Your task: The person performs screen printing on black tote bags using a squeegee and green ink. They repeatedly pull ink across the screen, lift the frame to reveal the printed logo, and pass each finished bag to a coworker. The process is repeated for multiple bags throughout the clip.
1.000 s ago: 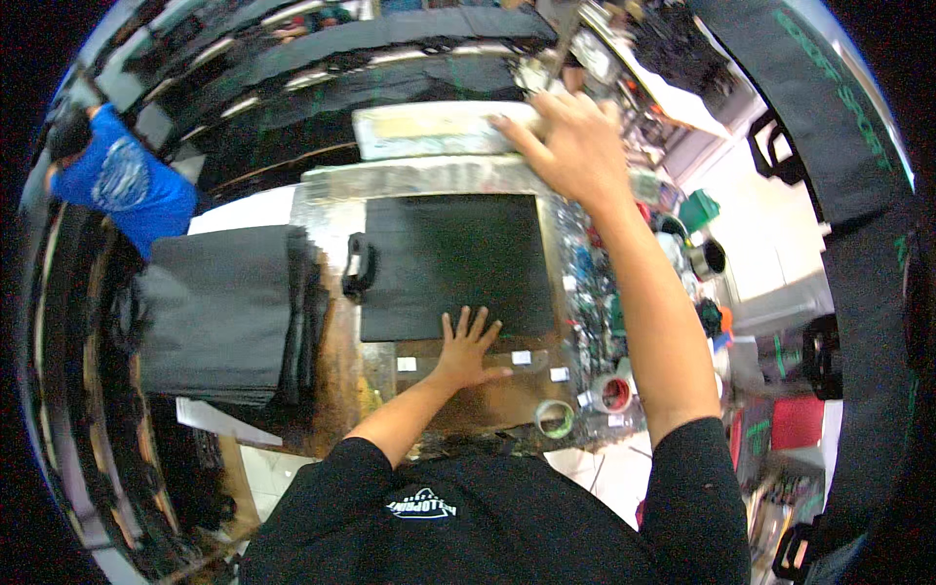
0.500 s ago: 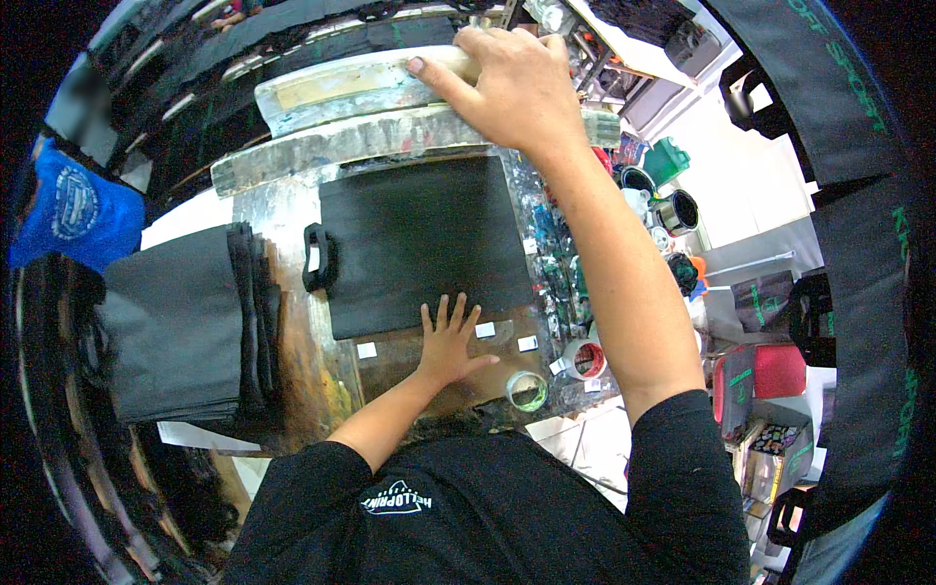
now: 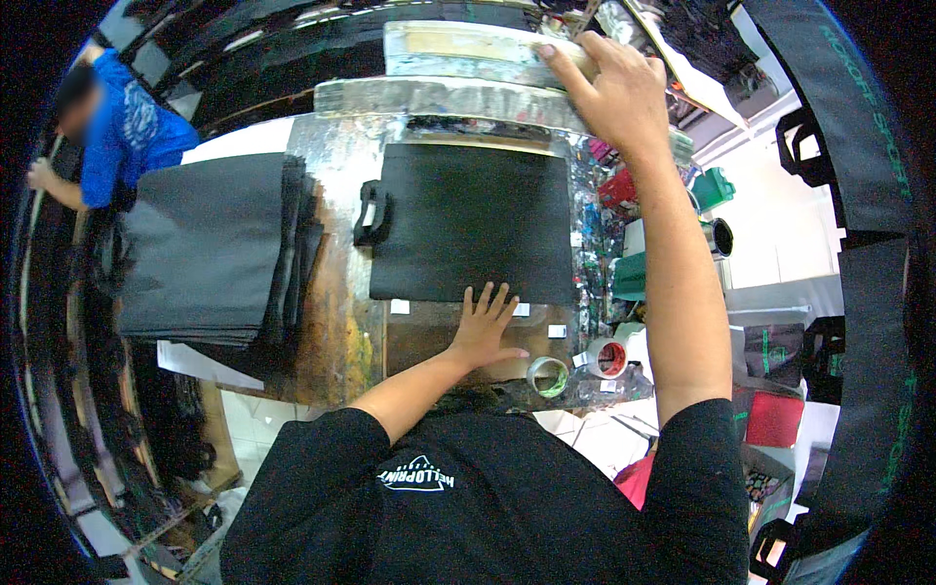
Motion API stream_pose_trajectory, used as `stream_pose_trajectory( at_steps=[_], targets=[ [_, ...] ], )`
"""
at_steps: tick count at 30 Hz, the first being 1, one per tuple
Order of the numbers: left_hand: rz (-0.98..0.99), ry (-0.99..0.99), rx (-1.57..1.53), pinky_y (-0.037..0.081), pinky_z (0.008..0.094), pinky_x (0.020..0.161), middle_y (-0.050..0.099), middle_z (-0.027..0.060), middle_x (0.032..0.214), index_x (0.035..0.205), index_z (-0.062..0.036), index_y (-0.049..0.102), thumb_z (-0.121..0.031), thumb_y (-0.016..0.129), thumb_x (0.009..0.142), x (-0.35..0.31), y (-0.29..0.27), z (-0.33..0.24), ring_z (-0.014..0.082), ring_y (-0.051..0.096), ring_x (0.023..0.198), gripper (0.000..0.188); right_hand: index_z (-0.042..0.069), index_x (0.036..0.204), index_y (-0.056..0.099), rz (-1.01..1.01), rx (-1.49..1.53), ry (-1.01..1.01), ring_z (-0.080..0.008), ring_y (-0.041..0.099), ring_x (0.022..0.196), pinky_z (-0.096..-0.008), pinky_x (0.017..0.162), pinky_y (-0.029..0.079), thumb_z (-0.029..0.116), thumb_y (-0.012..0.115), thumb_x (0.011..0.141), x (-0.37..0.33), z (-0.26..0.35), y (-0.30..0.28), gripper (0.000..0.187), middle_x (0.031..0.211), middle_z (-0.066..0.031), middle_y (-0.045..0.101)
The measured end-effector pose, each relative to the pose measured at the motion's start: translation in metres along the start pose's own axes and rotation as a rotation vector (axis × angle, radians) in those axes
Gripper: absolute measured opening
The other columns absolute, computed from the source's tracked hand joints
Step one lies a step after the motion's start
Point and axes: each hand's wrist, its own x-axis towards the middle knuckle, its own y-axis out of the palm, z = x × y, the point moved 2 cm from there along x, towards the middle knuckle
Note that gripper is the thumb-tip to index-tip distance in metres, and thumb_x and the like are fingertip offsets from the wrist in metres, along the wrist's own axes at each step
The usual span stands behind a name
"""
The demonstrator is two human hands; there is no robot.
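Observation:
A black fabric bag (image 3: 478,219) lies flat on a paint-stained board, its loop handle (image 3: 370,213) toward the left. My left hand (image 3: 485,330) rests palm down, fingers spread, at the bag's near edge; the fingertips touch the fabric. Beyond the bag, my right hand (image 3: 619,97) grips the right end of a paint-smeared screen printing frame (image 3: 458,49), which is tilted up. Its thumb lies on the near face and the fingers curl over the top, partly hidden. Small white tabs (image 3: 557,331) sit on the board near my left hand.
A stack of black bags (image 3: 210,244) stands at the left of the table. Tape rolls (image 3: 548,377) lie near the front right, with paint containers (image 3: 717,237) along the right. A person in a blue shirt (image 3: 146,127) is at the far left. Hanging bags (image 3: 877,322) line the right.
The view has shifted, so the table and both hands appear farther right. The person in blue has raised up and shows more. Both my hands keep their places on bag and frame.

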Motion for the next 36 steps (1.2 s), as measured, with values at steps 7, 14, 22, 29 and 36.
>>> stream_pose_trajectory(
  at_steps=[7,14,22,29,36],
  targets=[
    [0.242,-0.158,0.107,0.004,0.0713,0.124,0.017,0.023,0.174,0.165,-0.0095,0.034,-0.093,0.055,0.076,-0.004,-0.037,-0.004,0.0471,0.01,0.16,0.124,0.009,0.095,0.074,-0.016,0.006,0.016,-0.0333,0.071,0.096,-0.0552,0.09,0.043,0.071,0.054,0.096,-0.003,0.003,-0.001,0.065,0.092,-0.0136,0.076],
    [-0.384,-0.235,-0.613,0.031,0.0584,0.123,0.043,0.0244,0.162,0.161,-0.0076,0.038,-0.062,0.078,0.088,0.011,-0.169,0.024,0.0445,0.043,0.148,0.1,0.007,0.102,0.073,-0.018,0.004,0.008,-0.0324,0.067,0.095,-0.0508,0.091,0.04,0.065,0.058,0.096,-0.033,0.016,-0.003,0.06,0.095,-0.0152,0.072],
    [-0.479,-0.533,-1.823,0.037,0.0629,0.121,-0.003,0.0348,0.168,0.162,-0.0059,-0.025,-0.093,0.045,0.084,-0.077,-0.215,0.037,0.0537,0.012,0.157,0.136,0.011,0.127,0.059,0.361,0.059,-0.005,-0.0301,0.057,0.113,-0.052,0.099,0.038,0.038,0.082,0.081,-0.203,0.055,0.016,0.057,0.11,-0.0103,0.06],
    [-0.424,-0.97,-1.824,0.049,0.054,0.109,0.046,0.0251,0.151,0.165,-0.0076,0.016,-0.096,0.04,0.086,-0.115,-0.11,0.083,0.041,0.054,0.132,0.121,0.016,0.129,0.059,0.519,0.139,0.091,-0.0277,0.059,0.112,-0.0533,0.096,0.039,0.018,0.085,0.074,-0.278,0.052,0.089,0.062,0.111,-0.0069,0.062],
    [-0.466,-1.065,-1.746,0.044,0.0529,0.112,0.047,0.026,0.151,0.165,-0.0038,0.018,-0.102,0.032,0.08,-0.101,-0.114,0.067,0.0379,0.057,0.131,0.131,0.017,0.128,0.057,0.749,0.136,0.034,-0.0299,0.058,0.114,-0.0529,0.094,0.04,0.028,0.088,0.077,-0.262,0.053,0.081,0.061,0.114,-0.0078,0.061]
  ],
)
